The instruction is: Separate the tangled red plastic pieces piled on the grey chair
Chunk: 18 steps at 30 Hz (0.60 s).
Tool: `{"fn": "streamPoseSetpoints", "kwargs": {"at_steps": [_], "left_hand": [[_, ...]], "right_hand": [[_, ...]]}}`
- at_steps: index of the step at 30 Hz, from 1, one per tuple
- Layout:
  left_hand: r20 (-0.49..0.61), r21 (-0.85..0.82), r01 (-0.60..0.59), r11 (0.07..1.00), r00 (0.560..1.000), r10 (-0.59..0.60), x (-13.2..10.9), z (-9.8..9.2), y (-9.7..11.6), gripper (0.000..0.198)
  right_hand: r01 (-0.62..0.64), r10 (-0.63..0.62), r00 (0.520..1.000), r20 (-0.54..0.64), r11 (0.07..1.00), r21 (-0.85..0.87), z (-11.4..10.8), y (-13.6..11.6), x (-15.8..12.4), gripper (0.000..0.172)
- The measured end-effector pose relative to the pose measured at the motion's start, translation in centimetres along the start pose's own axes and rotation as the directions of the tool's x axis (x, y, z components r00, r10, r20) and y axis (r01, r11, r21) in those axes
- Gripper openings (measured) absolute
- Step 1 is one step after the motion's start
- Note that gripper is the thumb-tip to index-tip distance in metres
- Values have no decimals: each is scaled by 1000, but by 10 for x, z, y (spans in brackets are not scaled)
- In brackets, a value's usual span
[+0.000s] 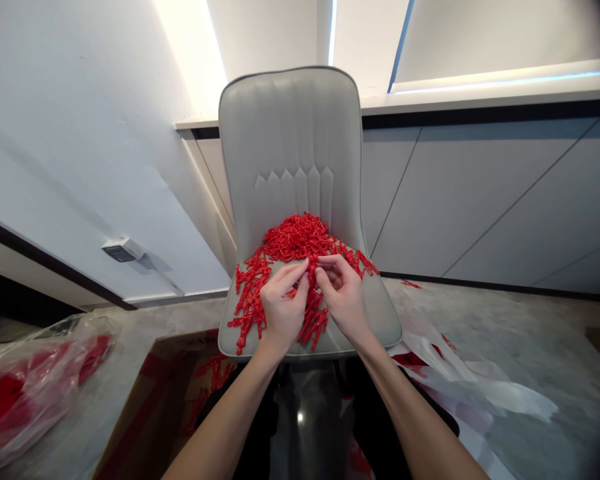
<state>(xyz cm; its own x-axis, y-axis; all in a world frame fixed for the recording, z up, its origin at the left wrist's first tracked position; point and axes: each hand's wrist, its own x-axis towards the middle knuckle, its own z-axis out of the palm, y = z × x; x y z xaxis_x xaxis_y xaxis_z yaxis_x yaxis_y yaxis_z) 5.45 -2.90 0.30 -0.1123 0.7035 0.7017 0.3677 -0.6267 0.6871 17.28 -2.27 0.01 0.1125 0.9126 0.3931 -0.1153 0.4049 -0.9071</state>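
A heap of small red plastic parts lies on the seat of a grey padded chair in front of me. My left hand and my right hand are close together over the front of the heap. Both pinch one small red part between thumbs and fingertips. More red parts spill down the seat under my hands towards its front edge.
An open cardboard box with red parts stands on the floor at lower left. A clear plastic bag with red contents lies far left. Crumpled white plastic bags lie right of the chair. Grey wall panels stand behind.
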Motion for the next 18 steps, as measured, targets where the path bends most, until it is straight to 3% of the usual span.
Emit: {"fn": "streamPoseSetpoints", "kwargs": {"at_steps": [7, 18], "left_hand": [[22, -53, 110, 993, 994, -109, 2, -2, 2, 26], [50, -72, 140, 988, 989, -137, 3, -4, 5, 25]], "right_hand": [[64, -62, 997, 49, 997, -51, -5, 3, 3, 16], [75, -71, 997, 43, 993, -92, -7, -1, 4, 14]]}}
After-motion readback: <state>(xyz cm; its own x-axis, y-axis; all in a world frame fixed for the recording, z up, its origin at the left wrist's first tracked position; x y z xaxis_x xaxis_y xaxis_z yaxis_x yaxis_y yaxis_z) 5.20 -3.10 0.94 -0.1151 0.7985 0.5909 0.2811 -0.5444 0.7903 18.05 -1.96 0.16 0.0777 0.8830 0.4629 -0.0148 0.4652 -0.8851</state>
